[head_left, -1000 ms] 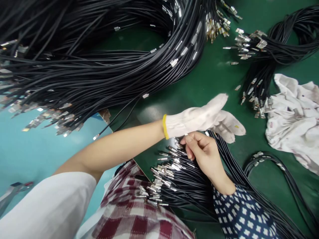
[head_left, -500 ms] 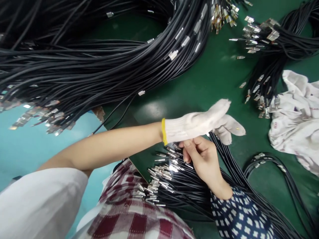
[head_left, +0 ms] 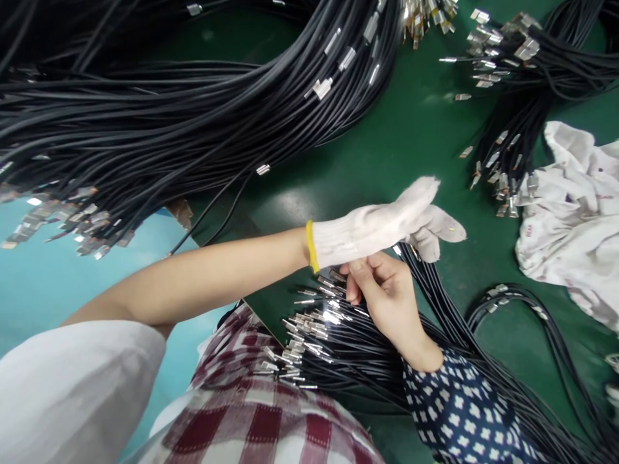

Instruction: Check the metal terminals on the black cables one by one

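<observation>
My left hand wears a white knitted glove with a yellow cuff edge. Its fingers are stretched out and apart, pointing right over the green table. My bare right hand is just below, with thumb and fingers pinched on the lower edge of the glove near the wrist. Some of its fingertips are hidden. Under and beside it lies a bundle of black cables with silver metal ends.
A large curved bundle of black cables fills the upper left. More cables with metal terminals lie at the upper right. White cloth gloves are heaped at the right, above a looped cable. A checked apron shows at the bottom.
The whole view has shifted slightly, so the table's contents appear a little higher and further left. Both hands keep nearly the same pose, the right one still pinching the glove.
</observation>
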{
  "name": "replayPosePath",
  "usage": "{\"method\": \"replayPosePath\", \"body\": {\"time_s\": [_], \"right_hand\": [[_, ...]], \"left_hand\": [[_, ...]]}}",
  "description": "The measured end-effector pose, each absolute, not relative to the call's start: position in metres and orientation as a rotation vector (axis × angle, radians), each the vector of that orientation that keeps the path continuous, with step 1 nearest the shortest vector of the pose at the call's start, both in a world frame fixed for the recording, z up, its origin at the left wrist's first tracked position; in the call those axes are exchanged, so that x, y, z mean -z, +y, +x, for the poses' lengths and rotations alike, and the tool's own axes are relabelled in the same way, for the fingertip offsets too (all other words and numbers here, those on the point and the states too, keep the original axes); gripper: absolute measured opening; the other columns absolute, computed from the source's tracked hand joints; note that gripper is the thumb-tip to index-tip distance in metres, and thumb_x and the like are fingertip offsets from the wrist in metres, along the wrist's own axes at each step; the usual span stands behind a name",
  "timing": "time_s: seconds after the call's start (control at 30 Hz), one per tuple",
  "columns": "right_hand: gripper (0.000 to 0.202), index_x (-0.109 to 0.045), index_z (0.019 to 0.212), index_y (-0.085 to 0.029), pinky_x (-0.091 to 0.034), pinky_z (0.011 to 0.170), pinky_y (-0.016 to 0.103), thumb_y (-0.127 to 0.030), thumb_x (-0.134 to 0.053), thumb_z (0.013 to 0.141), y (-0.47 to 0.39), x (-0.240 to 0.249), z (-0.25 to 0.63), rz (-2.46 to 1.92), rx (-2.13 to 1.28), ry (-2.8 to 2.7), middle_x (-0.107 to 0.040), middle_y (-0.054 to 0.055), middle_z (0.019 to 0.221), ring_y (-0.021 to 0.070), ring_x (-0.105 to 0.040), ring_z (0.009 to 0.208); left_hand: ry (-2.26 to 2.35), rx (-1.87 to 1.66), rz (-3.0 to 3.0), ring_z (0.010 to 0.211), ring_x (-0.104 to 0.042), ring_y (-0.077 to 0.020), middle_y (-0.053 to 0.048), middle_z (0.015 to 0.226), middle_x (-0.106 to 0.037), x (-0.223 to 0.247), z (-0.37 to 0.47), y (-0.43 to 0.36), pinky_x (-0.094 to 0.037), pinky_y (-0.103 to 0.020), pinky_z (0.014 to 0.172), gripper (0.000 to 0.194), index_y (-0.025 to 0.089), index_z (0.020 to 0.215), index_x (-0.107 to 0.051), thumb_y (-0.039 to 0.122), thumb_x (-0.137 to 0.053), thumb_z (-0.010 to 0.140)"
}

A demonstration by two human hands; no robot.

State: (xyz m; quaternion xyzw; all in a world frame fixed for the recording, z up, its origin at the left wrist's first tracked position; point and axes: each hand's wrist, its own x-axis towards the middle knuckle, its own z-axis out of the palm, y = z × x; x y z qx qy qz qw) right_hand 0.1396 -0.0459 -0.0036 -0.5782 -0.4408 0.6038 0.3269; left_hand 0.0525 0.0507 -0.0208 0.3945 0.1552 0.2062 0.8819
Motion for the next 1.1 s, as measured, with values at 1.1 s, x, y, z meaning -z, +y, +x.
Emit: {"method": "replayPosePath", "body": {"time_s": [1.1], "right_hand": [[0.021, -0.069, 0.090, -0.018, -0.048, 0.056, 0.023, -0.036, -0.060, 0.097, -0.042, 0.005, 0.158, -1.290, -1.773, -1.188, -0.065, -0.002, 0.064, 0.0091, -0.057, 0.052]], "left_hand": [[0.335, -0.413, 0.507, 0.081, -0.064, -0.0197, -0.009, 0.079, -0.072, 0.013, 0.045, 0.063, -0.044, -0.033, 0.092, 0.064, 0.016, 0.092, -0.074, 0.060, -0.028, 0.101]]}}
